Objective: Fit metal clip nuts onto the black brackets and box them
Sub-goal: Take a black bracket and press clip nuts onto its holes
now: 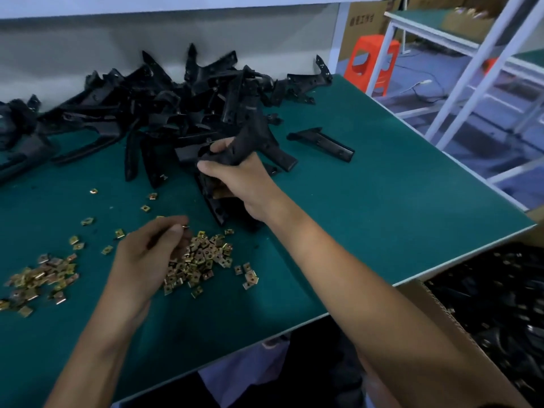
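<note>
One view, head-worn, wide-angle: it looks forward and steeply down onto the green surface (382, 187) from its near edge. It is close enough that both forearms enter from the bottom border, with the left hand (147, 254) low and left of centre and the right hand (241, 181) near mid-frame. Frame is rolled, so the surface's right edge runs diagonally and straight lines bow toward the borders. Far reach ends at the pile of black brackets (164, 107) against the back wall (88, 45); the right margin takes in a cardboard box (482, 372) beside the surface and a red stool (371, 63) beyond.
</note>
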{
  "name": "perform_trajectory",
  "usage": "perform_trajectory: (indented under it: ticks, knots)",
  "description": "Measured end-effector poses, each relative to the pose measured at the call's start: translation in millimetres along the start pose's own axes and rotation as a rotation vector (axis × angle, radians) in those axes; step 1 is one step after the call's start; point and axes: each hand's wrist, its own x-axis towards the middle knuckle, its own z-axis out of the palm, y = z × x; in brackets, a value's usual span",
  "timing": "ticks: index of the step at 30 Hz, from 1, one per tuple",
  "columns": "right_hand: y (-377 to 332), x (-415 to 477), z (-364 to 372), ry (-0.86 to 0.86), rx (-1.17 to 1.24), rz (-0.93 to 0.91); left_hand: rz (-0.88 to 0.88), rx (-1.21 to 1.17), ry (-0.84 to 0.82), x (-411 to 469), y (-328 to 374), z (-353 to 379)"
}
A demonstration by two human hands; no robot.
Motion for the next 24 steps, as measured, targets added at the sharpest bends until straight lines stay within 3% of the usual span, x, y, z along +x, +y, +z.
perform_trajectory:
  ticks: [8,24]
  knots:
    - [19.0,-50.9,2.2,-0.14,0.521,-0.059,-0.123,-0.465,0.047,-6.7,31.4,17.4]
    - [19.4,-101.0,4.1,-0.102,0.541,-0.179,-0.369,-0.706,-0.092,-42.2,54.0,43.1]
